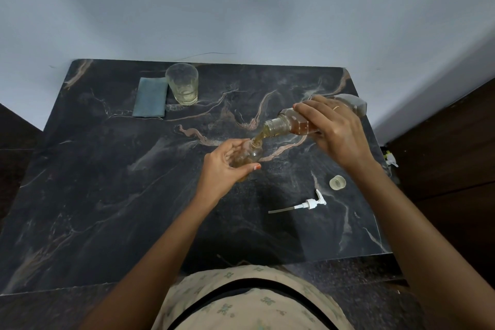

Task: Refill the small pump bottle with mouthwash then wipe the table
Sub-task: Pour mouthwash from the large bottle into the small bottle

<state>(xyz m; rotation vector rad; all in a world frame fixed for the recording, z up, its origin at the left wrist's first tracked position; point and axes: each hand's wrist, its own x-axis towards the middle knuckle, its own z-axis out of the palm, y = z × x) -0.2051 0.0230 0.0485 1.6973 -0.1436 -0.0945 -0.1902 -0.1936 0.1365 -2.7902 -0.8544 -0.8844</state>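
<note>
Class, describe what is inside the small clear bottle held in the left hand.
Amber liquid sits inside the small clear plastic bottle, and a stream enters its open neck from the tilted large clear bottle. The left hand covers its lower part, hiding the level.

Two bottles are in view: one large mouthwash bottle [297, 126] and one small pump bottle [250, 154]. There is one glass tumbler [182, 84], one folded blue-grey cloth [150, 98], one white pump head [310, 204] with its tube, one pale screw cap [337, 182] and a single dark marble tabletop [107, 182]. Two hands show, one left hand [223, 169] and one right hand [337, 128], with one ring [336, 108] on the right
</note>
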